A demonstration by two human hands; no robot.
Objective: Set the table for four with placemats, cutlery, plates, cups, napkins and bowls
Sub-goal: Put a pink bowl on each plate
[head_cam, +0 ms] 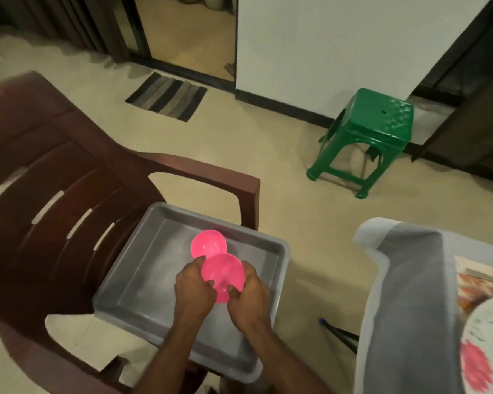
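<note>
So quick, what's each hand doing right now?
Left hand: grips the left rim of the pink bowl, fingers curled round it.
Right hand: grips the same bowl's right rim, thumb inside.

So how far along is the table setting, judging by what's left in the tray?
Partly done: a placemat and plate already sit on the table. In hand: the left hand and right hand grip a pink bowl. Left: another pink bowl in the grey tray.

No legible text — none anywhere.
</note>
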